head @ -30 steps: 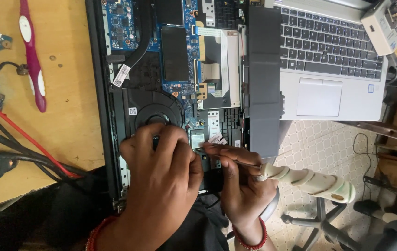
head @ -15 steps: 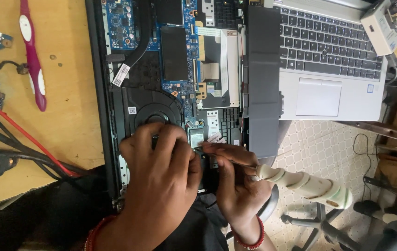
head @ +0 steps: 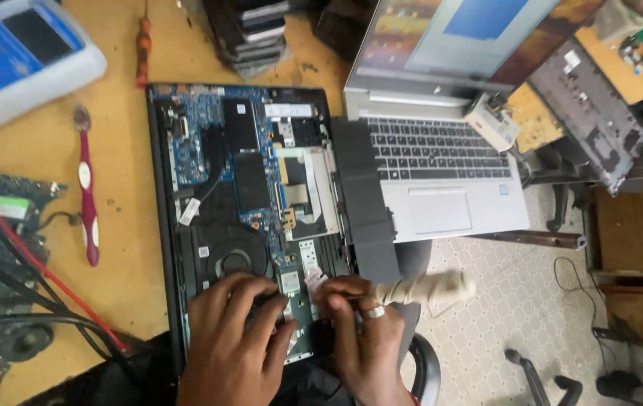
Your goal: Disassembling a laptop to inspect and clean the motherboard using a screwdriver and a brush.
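While the left hand [head: 235,338] rests with fingers loosely spread on the lower end of the opened laptop [head: 250,218], which lies with its circuit board exposed at the centre of the wooden desk [head: 122,225], the right hand [head: 363,331] beside it is closed around a cream ribbed tool handle [head: 423,288]. The handle is blurred and its tip hidden, so the tool appears to be a screwdriver. A second laptop [head: 442,173] stands open at upper right, and a red-and-white toothbrush [head: 87,188] lies at left.

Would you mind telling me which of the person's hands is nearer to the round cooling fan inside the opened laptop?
Left. The left hand lies just below the cooling fan; the right hand, gripping a pale-handled tool, sits further off to its lower right.
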